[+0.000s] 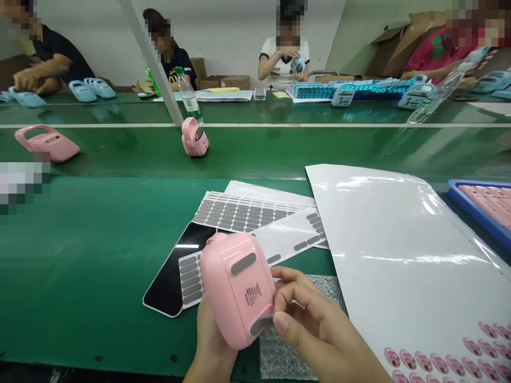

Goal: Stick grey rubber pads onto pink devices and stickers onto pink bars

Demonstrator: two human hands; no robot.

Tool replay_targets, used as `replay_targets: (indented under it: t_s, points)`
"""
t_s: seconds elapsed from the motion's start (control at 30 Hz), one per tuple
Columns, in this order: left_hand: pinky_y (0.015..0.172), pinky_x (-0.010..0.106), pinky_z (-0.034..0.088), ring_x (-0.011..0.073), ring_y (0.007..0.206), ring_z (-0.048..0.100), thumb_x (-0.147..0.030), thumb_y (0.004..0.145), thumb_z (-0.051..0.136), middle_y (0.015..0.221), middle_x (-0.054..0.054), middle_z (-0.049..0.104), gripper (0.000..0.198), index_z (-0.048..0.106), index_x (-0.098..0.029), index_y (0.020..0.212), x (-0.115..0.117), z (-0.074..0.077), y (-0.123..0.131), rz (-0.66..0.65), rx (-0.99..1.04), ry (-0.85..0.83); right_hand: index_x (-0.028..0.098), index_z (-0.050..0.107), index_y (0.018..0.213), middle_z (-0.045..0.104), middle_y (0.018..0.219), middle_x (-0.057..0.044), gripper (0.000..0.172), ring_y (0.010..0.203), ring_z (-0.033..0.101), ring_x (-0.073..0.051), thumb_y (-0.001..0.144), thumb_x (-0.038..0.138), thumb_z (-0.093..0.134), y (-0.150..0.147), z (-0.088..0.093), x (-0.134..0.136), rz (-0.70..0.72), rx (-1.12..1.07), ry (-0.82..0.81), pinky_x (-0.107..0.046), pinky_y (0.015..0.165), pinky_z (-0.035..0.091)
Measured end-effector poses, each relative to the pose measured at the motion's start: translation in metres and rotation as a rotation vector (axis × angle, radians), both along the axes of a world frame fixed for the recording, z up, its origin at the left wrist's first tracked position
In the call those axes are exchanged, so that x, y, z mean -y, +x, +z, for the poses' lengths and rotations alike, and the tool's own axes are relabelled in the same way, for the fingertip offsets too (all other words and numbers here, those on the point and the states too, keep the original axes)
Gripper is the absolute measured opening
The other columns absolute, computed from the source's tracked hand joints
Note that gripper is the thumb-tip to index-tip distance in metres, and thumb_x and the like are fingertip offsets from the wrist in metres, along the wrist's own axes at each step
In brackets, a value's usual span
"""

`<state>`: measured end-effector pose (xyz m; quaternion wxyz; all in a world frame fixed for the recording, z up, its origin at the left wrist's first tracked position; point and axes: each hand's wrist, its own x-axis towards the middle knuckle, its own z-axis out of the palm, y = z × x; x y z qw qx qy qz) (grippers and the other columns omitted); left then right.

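My left hand (209, 340) grips a pink plastic device (237, 292) from below, its underside turned up toward me. One grey oval pad (243, 263) is stuck near its top edge. My right hand (315, 327) is closed, thumb and fingers pressing a second grey pad (261, 324) onto the lower edge of the device. Just behind lie sheets of grey pads (239, 213) and a black phone-like slab (175, 276) with a strip of pads on it.
A large glossy white sheet (399, 250) with round pink stickers (447, 361) covers the right. A blue tray (479, 210) sits far right. Two pink devices (194, 138) (47, 143) ride the green belt. Other people work across the belt among blue devices (343, 94) and a bottle (189, 98).
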<state>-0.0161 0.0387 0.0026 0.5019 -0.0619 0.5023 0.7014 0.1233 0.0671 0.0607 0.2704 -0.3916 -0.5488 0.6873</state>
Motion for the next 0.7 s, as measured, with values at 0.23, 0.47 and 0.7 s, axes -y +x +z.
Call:
replay_targets:
  t_s: [0.23, 0.47, 0.7]
  points:
    - [0.045, 0.029, 0.047, 0.0166, 0.051, 0.053, -0.04, 0.048, 0.087, 0.056, -0.001, 0.059, 0.043, 0.059, -0.018, 0.074, 0.0, 0.007, 0.001, -0.077, -0.005, 0.051, 0.023, 0.058, 0.074, 0.046, 0.129, -0.007, 0.022, 0.115, 0.05, -0.022, 0.084, 0.041, 0.066, 0.005, -0.005, -0.003, 0.011, -0.139, -0.17, -0.026, 0.078, 0.05]
    - [0.045, 0.028, 0.045, 0.0153, 0.053, 0.049, -0.055, 0.048, 0.084, 0.06, -0.001, 0.053, 0.05, 0.055, -0.019, 0.066, 0.005, -0.009, -0.001, -0.047, -0.059, 0.007, 0.023, 0.057, 0.071, 0.054, 0.121, -0.007, 0.016, 0.108, 0.057, -0.023, 0.081, 0.034, 0.062, -0.001, 0.002, 0.001, -0.028, 0.068, -0.008, -0.032, 0.086, 0.049]
    - [0.046, 0.031, 0.046, 0.0174, 0.054, 0.049, -0.05, 0.044, 0.085, 0.06, 0.0, 0.053, 0.05, 0.053, -0.02, 0.068, 0.007, -0.02, -0.002, -0.025, 0.032, 0.007, 0.023, 0.056, 0.071, 0.056, 0.116, -0.007, 0.009, 0.112, 0.055, -0.023, 0.079, 0.027, 0.058, -0.002, 0.005, 0.003, -0.028, 0.164, 0.091, -0.029, 0.082, 0.05]
